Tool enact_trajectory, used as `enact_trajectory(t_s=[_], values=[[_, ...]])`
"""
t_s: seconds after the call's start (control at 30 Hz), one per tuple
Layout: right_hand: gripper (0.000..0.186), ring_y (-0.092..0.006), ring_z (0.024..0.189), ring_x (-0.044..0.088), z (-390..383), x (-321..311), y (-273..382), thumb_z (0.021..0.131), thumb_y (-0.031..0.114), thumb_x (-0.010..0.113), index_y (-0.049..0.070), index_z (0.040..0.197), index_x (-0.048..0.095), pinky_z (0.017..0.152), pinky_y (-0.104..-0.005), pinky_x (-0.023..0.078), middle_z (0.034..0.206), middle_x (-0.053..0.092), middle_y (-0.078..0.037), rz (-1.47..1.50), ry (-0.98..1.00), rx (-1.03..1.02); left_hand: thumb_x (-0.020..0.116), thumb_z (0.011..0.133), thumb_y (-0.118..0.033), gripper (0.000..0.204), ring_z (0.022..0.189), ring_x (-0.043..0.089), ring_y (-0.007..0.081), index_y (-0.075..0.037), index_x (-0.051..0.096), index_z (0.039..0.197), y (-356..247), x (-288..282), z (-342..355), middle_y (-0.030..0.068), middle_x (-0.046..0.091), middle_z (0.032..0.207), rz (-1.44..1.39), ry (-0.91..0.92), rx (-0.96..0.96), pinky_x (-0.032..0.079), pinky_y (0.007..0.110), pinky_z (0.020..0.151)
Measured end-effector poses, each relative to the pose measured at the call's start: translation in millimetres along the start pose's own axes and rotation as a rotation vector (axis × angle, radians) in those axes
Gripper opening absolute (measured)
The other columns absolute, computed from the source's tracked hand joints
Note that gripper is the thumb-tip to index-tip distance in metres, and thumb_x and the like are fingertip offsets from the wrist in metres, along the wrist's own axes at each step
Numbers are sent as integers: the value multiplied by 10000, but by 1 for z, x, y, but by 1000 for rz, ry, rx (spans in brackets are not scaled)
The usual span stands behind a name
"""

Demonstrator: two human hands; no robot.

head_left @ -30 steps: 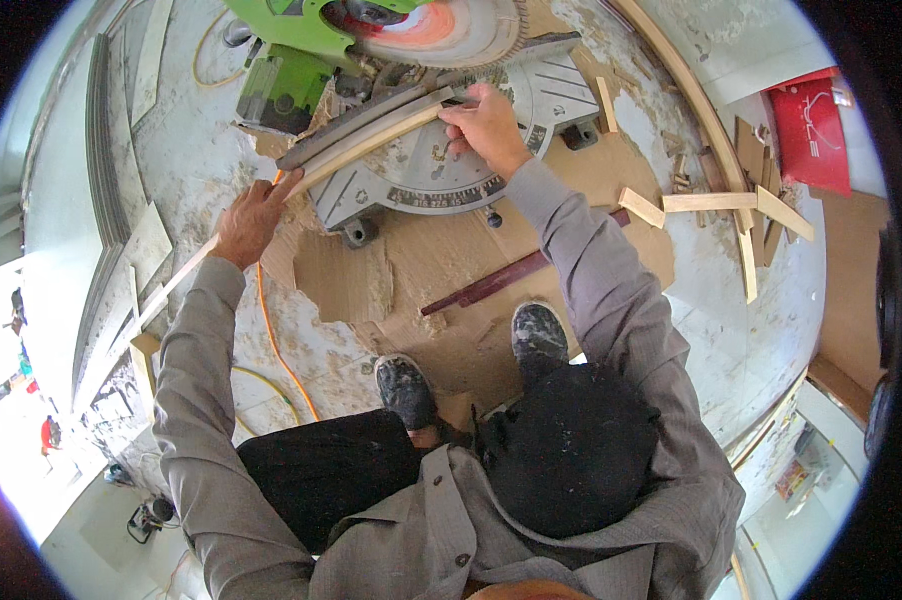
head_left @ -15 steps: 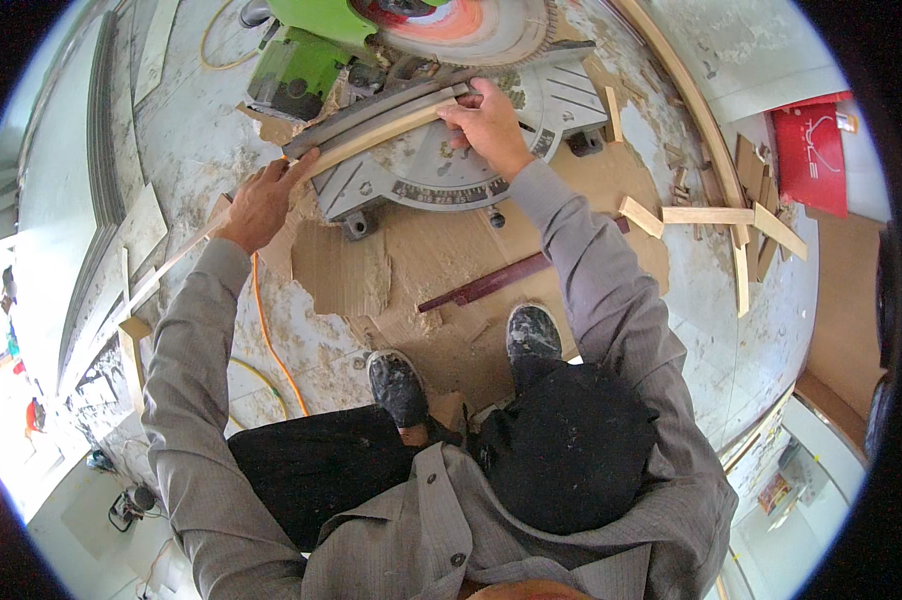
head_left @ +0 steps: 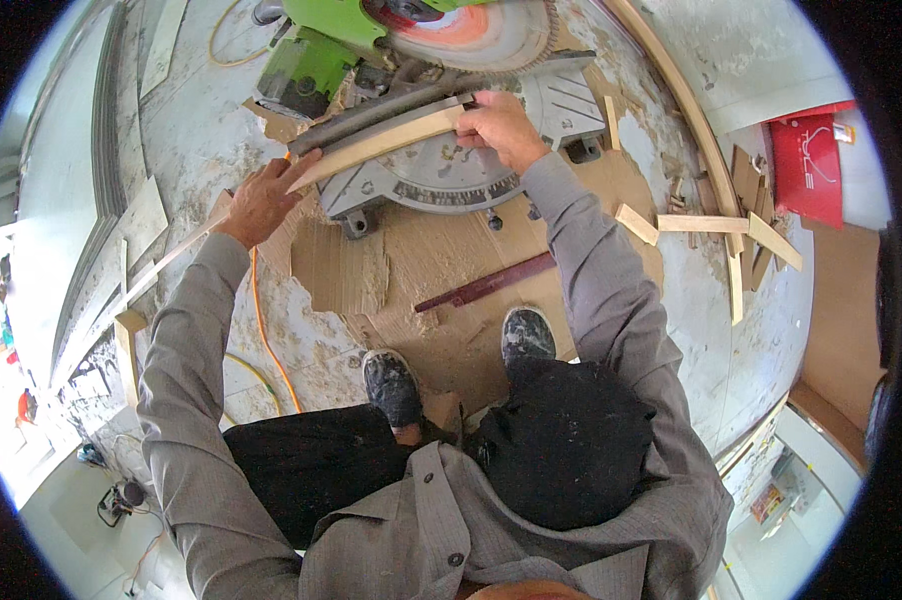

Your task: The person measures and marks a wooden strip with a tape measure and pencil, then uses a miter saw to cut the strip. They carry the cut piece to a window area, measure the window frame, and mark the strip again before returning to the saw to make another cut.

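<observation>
A pale wooden strip (head_left: 381,147) lies along the dark fence (head_left: 371,112) of a green mitre saw (head_left: 306,75). My right hand (head_left: 503,130) pinches its right end between thumb and fingers. At the other end, my left hand (head_left: 268,200) grips the strip with its fingers along the edge; a long light length (head_left: 166,260) runs out beyond that hand to the lower left. Beyond the fence, the round saw blade (head_left: 491,38) stands raised, apart from my right hand. Under the strip is the saw's grey round table (head_left: 446,180).
Cardboard (head_left: 331,265) lies under the saw, with a dark red strip (head_left: 486,282) on it. Wood offcuts (head_left: 706,223) and a long batten (head_left: 691,110) lie at the right, near a red box (head_left: 809,165). An orange cord (head_left: 261,330) crosses the floor at the left.
The strip has turned slightly, so more of its pale broad face shows. Both hands have shifted a little right and nearer, still gripping it; the view has shifted slightly too.
</observation>
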State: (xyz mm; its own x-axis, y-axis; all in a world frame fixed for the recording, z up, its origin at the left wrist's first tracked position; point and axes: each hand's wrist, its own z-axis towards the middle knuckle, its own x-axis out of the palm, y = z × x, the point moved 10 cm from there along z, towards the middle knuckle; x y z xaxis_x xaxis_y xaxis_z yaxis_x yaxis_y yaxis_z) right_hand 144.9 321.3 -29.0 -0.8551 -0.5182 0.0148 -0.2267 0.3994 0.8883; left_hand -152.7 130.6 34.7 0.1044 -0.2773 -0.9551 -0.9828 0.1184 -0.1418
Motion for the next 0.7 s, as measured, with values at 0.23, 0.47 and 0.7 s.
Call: enact_trajectory(t_s=[0.23, 0.47, 0.7], values=[[303, -207, 617, 695, -11, 0, 25, 778, 53, 751, -87, 1004, 607, 489, -339, 516, 775, 692, -164, -194, -58, -212, 687, 951, -120, 836, 1055, 662, 363, -420, 291, 1622, -1, -3, -1, 142, 609, 1197, 35, 65, -94, 546, 486, 916], [642, -260, 755, 737, -17, 2, 25, 746, 126, 833, -108, 1280, 564, 641, -384, 569, 1016, 734, -199, -257, -92, -260, 661, 939, -57, 826, 1009, 650, 405, -393, 325, 1614, -9, -6, 1, 167, 594, 1111, 102, 2, 3, 560, 525, 855], [676, -359, 940, 730, 1, -6, 10, 764, 168, 807, -95, 1336, 560, 824, -440, 569, 1016, 739, -224, -351, -261, -435, 631, 961, -61, 812, 1047, 655, 389, -397, 300, 1622, -23, -9, 8, 168, 606, 1206, 99, 11, 53, 550, 494, 928]])
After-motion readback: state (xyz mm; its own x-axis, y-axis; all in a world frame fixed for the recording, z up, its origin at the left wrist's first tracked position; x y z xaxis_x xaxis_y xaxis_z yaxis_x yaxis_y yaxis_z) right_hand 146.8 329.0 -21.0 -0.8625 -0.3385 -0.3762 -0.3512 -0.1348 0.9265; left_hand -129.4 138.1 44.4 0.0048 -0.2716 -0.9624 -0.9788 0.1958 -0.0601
